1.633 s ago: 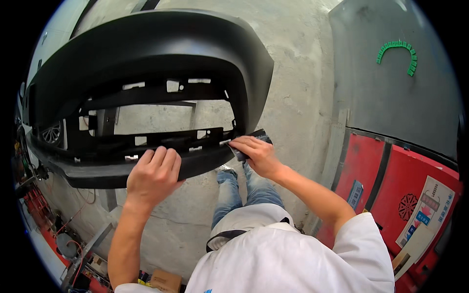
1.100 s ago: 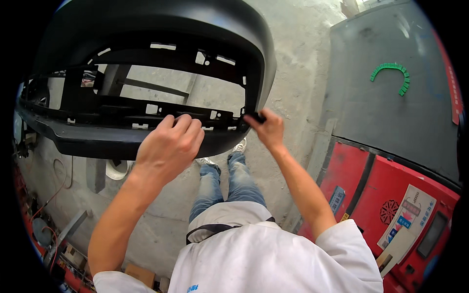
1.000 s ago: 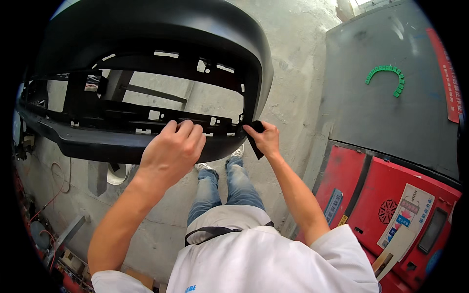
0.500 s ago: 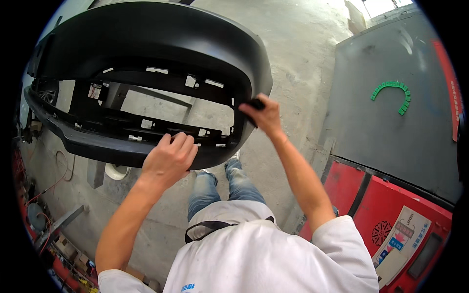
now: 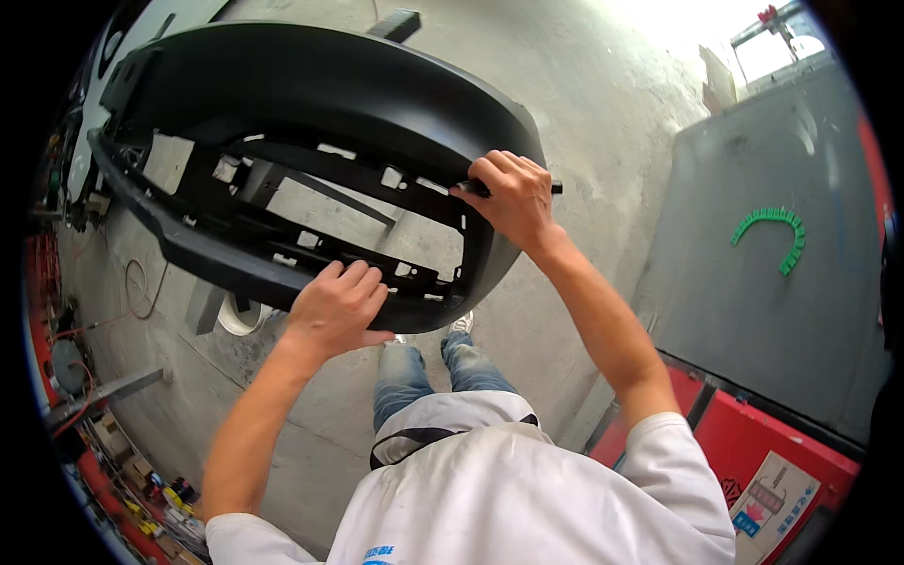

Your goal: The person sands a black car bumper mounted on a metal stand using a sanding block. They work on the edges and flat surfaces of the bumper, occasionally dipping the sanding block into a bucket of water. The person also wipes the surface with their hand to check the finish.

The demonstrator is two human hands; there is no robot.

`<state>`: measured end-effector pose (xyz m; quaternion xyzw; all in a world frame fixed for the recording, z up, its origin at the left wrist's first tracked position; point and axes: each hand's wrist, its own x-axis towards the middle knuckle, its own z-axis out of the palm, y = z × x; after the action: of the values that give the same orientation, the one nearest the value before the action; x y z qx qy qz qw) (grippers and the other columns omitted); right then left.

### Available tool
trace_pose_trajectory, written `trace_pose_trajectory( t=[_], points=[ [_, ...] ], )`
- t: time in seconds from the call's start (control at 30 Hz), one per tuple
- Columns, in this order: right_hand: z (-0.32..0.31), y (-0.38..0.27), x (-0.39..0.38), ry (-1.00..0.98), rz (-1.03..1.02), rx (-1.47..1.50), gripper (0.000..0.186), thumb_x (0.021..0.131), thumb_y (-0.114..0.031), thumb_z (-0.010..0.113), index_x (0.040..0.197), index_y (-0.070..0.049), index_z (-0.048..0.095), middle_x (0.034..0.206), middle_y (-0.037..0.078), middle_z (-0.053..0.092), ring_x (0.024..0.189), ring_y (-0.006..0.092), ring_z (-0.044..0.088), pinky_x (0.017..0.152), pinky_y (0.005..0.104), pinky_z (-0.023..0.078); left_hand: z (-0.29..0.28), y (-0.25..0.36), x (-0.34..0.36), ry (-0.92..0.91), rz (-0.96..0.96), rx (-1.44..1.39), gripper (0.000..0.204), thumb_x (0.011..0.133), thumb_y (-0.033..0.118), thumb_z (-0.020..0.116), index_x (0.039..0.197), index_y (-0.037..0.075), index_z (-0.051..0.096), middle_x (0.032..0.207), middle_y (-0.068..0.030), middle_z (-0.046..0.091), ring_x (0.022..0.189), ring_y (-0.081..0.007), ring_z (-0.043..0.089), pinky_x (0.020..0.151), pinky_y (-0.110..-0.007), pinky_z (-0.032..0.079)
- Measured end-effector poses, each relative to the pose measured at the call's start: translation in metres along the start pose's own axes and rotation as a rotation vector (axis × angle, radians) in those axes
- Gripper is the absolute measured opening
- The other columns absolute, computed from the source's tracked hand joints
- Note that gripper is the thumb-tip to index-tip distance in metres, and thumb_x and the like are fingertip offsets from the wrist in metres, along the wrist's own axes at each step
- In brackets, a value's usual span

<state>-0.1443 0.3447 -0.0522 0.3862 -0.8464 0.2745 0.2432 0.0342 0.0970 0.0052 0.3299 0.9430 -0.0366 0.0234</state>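
A large black car bumper (image 5: 377, 80) fills the upper left, supported on a metal stand. It has a long central opening edged with small cut-outs. My left hand (image 5: 337, 306) is closed over the bumper's near edge, fingers on top and thumb outside. At the right end of the opening my right hand (image 5: 513, 200) is wrapped round a slim dark tool, whose end (image 5: 556, 187) sticks out past my knuckles. My fingers hide most of it, so its kind does not show.
A grey-topped red cabinet (image 5: 763, 254) stands at the right with a green curved strip (image 5: 774, 226) on top. A white bucket (image 5: 241, 315) sits on the floor under the bumper. Hoses (image 5: 139, 287) and shelves with boxes (image 5: 132, 461) line the left side.
My right hand has moved up and over the bumper with the dark tool, from its right edge to the upper right corner of the opening. My left hand stays on the near edge.
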Motion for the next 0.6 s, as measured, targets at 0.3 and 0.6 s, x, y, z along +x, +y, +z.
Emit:
trace_pose_trajectory(
  t=[0.3, 0.6],
  points=[
    [-0.003, -0.001, -0.035, -0.155, 0.174, -0.088, 0.049, 0.067, -0.032, 0.094, 0.09, -0.011, 0.057, 0.081, 0.002, 0.059, 0.068, 0.022, 0.065, 0.057, 0.0367, 0.051, -0.003, -0.019, -0.025, 0.289, -0.259, -0.022, 0.037, 0.071, 0.04, 0.083, 0.067, 0.009, 0.064, 0.073, -0.0037, 0.057, 0.082, -0.0224, 0.059, 0.077, -0.035, 0.049],
    [0.017, -0.081, 0.132, -0.206, -0.089, -0.09, 0.051, 0.067, -0.038, 0.094, 0.094, -0.011, 0.061, 0.086, 0.002, 0.061, 0.07, 0.0249, 0.067, 0.059, 0.0398, 0.052, 0.009, -0.024, -0.037, 0.591, -0.373, 0.004, 0.027, 0.075, 0.029, 0.077, 0.065, 0.007, 0.065, 0.071, -0.0047, 0.058, 0.078, -0.021, 0.059, 0.078, -0.034, 0.048]
  ],
)
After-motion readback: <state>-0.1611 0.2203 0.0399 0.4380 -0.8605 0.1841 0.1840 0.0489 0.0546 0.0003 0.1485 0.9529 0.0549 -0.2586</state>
